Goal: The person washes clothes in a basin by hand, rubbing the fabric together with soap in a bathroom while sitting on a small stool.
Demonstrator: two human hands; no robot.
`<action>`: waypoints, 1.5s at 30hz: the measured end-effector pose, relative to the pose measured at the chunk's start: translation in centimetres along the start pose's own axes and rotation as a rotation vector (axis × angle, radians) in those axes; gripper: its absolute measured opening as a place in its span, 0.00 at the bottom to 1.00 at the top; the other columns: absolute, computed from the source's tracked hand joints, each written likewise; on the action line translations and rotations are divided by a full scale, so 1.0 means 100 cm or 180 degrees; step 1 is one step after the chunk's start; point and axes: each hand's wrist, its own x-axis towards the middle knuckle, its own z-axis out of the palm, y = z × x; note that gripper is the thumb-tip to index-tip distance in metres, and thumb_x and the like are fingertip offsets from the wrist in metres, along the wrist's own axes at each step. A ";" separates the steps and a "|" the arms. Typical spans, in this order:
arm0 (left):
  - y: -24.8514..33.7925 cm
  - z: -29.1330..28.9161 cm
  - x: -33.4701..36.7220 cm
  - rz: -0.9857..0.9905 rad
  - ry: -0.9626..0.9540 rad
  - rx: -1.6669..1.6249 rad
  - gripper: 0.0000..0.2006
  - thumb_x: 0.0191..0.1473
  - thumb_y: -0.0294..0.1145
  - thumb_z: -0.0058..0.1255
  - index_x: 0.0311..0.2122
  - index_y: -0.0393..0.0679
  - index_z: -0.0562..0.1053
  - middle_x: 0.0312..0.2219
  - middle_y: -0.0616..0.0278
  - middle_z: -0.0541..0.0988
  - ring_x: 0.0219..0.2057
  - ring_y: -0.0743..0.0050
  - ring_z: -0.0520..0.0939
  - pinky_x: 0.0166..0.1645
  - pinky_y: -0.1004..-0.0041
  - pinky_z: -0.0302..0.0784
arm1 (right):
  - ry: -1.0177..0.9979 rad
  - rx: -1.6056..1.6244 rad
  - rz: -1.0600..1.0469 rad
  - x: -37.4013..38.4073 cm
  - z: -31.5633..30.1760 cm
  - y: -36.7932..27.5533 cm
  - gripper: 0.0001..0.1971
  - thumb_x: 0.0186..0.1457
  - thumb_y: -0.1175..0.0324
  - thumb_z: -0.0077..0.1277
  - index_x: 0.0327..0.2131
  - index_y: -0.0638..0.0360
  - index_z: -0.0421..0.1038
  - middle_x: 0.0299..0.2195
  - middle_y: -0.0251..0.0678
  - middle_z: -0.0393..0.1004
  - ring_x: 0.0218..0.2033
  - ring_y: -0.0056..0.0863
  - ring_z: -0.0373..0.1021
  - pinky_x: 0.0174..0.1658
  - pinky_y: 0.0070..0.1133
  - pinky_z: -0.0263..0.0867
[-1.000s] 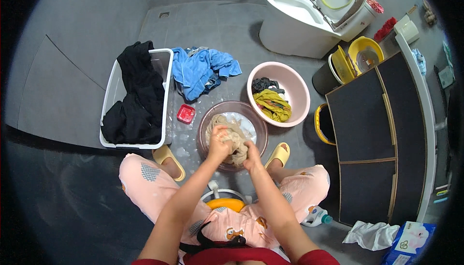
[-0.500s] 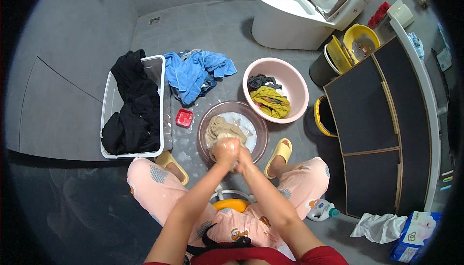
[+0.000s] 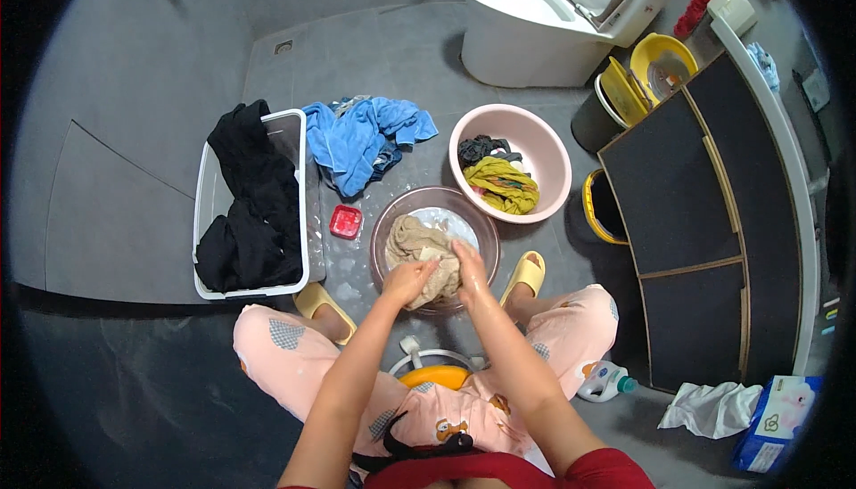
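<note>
A round brown plastic basin (image 3: 383, 230) sits on the floor between the person's feet, with a wet beige cloth (image 3: 419, 253) inside it. The left hand (image 3: 408, 279) and right hand (image 3: 468, 266) rest on that cloth. Just left of the basin lies a small red square box (image 3: 345, 221); farther left stands a white rectangular laundry basket (image 3: 207, 213) holding black clothes (image 3: 250, 213). Behind the basin lies a blue garment heap (image 3: 361, 137). To the right behind it sits a round pink plastic basin (image 3: 548, 146) holding a yellow cloth (image 3: 504, 186).

Left hand (image 3: 408, 280) and right hand (image 3: 470, 265) grip beige cloth (image 3: 419, 241).
</note>
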 end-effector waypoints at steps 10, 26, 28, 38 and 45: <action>-0.020 -0.009 0.004 0.0096 0.0072 -0.2882 0.20 0.35 0.22 0.44 0.40 0.36 0.68 0.29 0.63 0.74 0.30 0.78 0.74 0.36 0.80 0.68 | 0.0324 -0.0051 0.0184 -0.003 -0.014 0.015 0.20 0.45 0.68 0.48 0.43 0.59 0.57 0.36 0.40 0.66 0.35 0.33 0.65 0.37 0.30 0.64; 0.025 0.008 -0.002 0.0803 0.1622 -0.0567 0.11 0.38 0.34 0.49 0.15 0.38 0.68 0.11 0.52 0.69 0.13 0.54 0.71 0.20 0.66 0.66 | -0.0025 0.0398 0.0927 -0.009 0.019 0.043 0.16 0.48 0.62 0.45 0.35 0.66 0.66 0.29 0.38 0.70 0.28 0.26 0.68 0.30 0.23 0.64; 0.030 0.018 -0.012 0.0836 0.1608 -0.0500 0.10 0.38 0.33 0.49 0.14 0.38 0.68 0.12 0.52 0.70 0.14 0.55 0.72 0.20 0.65 0.67 | -0.0047 0.0464 0.0766 -0.008 0.018 0.040 0.17 0.48 0.61 0.45 0.35 0.67 0.66 0.29 0.40 0.70 0.27 0.26 0.68 0.30 0.24 0.64; 0.010 0.003 -0.004 0.1282 0.1566 0.0251 0.09 0.42 0.32 0.46 0.17 0.39 0.68 0.17 0.52 0.71 0.21 0.52 0.72 0.25 0.65 0.67 | -0.0240 -0.0114 0.0800 -0.018 0.020 0.038 0.15 0.51 0.61 0.42 0.33 0.65 0.67 0.27 0.36 0.70 0.26 0.25 0.67 0.31 0.20 0.63; 0.030 -0.022 -0.012 -0.0133 -0.0999 -0.2109 0.19 0.45 0.40 0.50 0.40 0.39 0.67 0.35 0.62 0.71 0.36 0.78 0.69 0.41 0.78 0.65 | -0.0384 0.0433 0.0724 -0.011 0.011 0.005 0.21 0.53 0.56 0.36 0.42 0.65 0.61 0.36 0.40 0.67 0.36 0.29 0.66 0.40 0.26 0.63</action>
